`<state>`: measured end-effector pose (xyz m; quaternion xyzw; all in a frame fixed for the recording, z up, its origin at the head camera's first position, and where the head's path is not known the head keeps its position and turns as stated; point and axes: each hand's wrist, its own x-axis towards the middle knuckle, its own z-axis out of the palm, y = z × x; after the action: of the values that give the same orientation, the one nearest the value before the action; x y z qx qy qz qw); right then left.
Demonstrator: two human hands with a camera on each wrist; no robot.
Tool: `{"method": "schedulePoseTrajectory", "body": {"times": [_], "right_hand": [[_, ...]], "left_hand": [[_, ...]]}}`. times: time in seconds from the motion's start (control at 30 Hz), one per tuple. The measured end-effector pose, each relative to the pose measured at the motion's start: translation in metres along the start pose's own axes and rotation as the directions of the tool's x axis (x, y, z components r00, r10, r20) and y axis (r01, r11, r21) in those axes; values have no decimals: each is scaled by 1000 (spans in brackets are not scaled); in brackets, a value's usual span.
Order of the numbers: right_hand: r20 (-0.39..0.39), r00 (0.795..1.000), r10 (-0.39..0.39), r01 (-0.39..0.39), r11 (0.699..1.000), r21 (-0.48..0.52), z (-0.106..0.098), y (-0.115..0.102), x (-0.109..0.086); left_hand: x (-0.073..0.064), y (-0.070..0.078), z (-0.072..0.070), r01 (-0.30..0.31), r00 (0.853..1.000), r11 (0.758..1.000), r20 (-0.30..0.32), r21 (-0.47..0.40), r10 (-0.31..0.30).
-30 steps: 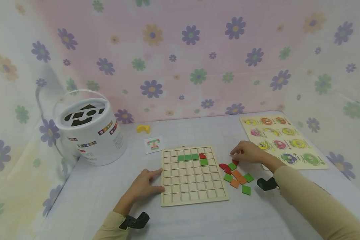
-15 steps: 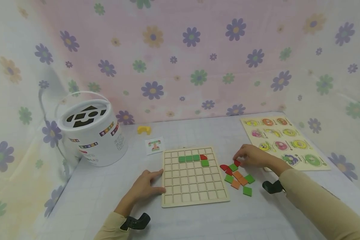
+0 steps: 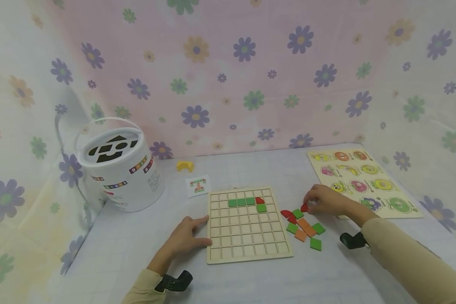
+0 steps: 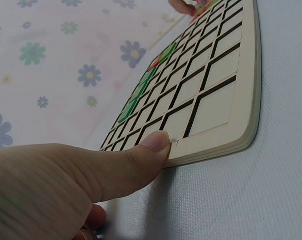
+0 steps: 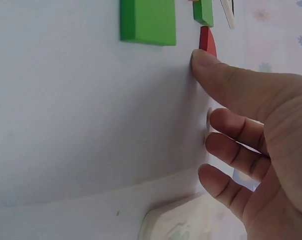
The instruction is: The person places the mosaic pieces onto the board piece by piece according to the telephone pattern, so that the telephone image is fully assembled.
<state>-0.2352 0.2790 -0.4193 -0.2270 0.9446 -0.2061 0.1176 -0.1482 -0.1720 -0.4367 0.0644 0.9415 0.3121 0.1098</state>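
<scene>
My left hand [image 3: 186, 237] rests at the left edge of a wooden grid board [image 3: 247, 255]. In the left wrist view its thumb [image 4: 153, 142] presses on the board's rim. A row of green square tiles [image 3: 241, 202] lies on the grid, with a red quarter-circle tile [image 3: 259, 200] at its right end and a green tile [image 3: 261, 208] below that. My right hand [image 3: 324, 200] pinches another red quarter-circle tile [image 3: 305, 207] on the table. In the right wrist view the thumb touches that red tile [image 5: 206, 40]; the index finger is hidden.
Loose green, orange and red tiles [image 3: 302, 223] lie right of the board. A picture card [image 3: 198, 185] and a yellow arch block [image 3: 185, 166] are behind it. At left stands a white bucket [image 3: 125, 181]; at right lies a fruit puzzle board [image 3: 351, 171].
My right hand has moved slightly right, and the red quarter-circle tile at its fingertips has shifted a little away from the pile. My left hand stays at the board's edge.
</scene>
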Motion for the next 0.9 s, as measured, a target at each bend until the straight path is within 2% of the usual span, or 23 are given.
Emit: {"method": "schedulePoseTrajectory", "body": {"times": [0.37,0.63,0.9], "right_hand": [[-59,998,9,-11,999,-44,0,4,-3],[-90,993,-76,71,996,-59,-5,-7,8],[-69,989,-127,121,988,-94,-7,-26,25]], "left_hand": [[0,0,0,-18,1000,1000,-1,-1,18],[-2,3,-2,-6,1000,1000,-3,-9,6],[0,3,0,23,1000,1000,-1,2,-23]]}}
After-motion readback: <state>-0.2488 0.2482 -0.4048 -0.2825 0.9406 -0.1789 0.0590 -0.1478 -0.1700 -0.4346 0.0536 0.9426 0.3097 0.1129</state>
